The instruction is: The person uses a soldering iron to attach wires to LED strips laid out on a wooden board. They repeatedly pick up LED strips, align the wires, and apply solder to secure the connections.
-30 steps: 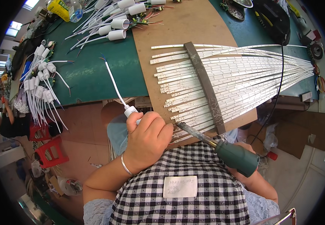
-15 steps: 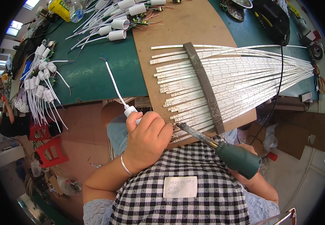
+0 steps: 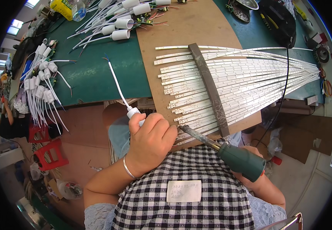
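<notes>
My left hand [image 3: 152,140] is closed around a white plastic cap with a cable [image 3: 133,112], whose white lead points up and away to bare coloured wire ends. Its fingertips are hidden, close to the near ends of the LED strips [image 3: 246,73]. In my right hand [image 3: 250,168] is a soldering iron [image 3: 242,163] with a green handle, gripped from below and partly covered by it. The iron's dark tip lies at the end of a near strip, just right of my left fingers. A dark metal bar [image 3: 210,90] lies across the fanned-out strips.
The strips rest on a brown board [image 3: 189,23] over a green table [image 3: 104,76]. White caps with cables and circuit boards [image 3: 120,30] are heaped at the far left, another bunch [image 3: 41,86] beyond them. A black cord [image 3: 284,88] hangs at the right. Red stools [image 3: 51,155] stand lower left.
Almost nothing differs. Both hands, the white cap and the soldering iron keep nearly the same places, with only a slight shift of the iron.
</notes>
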### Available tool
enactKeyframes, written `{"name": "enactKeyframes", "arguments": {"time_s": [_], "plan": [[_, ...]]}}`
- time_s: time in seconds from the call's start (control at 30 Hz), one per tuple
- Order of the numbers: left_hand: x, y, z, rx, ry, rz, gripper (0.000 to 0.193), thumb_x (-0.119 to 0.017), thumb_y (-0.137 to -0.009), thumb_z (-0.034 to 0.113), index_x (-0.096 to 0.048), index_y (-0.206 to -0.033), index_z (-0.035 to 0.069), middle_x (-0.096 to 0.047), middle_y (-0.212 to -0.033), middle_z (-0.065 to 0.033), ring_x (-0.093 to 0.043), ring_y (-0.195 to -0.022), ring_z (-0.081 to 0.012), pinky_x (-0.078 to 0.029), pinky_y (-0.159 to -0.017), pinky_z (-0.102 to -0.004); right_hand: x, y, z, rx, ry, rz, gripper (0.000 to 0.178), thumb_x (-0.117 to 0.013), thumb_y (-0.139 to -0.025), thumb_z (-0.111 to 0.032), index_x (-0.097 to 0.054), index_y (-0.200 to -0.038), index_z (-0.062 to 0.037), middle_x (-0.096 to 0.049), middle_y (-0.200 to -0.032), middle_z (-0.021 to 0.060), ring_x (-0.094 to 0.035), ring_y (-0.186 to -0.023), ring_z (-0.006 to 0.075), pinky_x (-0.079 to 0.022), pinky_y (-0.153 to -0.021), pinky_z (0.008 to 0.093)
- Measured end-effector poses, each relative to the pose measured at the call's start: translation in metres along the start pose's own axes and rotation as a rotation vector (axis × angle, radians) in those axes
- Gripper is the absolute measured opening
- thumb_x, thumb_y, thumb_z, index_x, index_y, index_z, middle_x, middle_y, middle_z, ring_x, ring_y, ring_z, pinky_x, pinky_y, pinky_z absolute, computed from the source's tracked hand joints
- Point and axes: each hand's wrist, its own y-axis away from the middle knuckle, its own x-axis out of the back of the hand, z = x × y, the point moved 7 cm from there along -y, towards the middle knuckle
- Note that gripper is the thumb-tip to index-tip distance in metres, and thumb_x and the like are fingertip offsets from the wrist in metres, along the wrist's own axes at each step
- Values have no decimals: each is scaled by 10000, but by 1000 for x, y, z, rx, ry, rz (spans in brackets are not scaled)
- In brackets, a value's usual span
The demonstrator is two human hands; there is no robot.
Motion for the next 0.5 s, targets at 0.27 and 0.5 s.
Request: {"name": "enactKeyframes", "arguments": {"time_s": [0.27,0.5], "plan": [[0,-1,0,0,-3,-11,64,-634,-720,95,-613,-778,109,-498,-739,11,-550,-855,-163,-278,-892,-401,6,-5,12,-118,-408,109,250,-662,-795,-182,-633,-952,11,-643,-854,95,-643,-631,195,-521,-610,300],[0,0,-1,-4,-1,-12,135,-710,-676,106,-657,-800,107,-536,-756,13,-556,-845,-176,-276,-869,-413,3,-13,10,-111,-424,114,244,-611,-801,-156,-611,-961,29,-624,-772,78,-631,-599,154,-504,-566,264]]}}
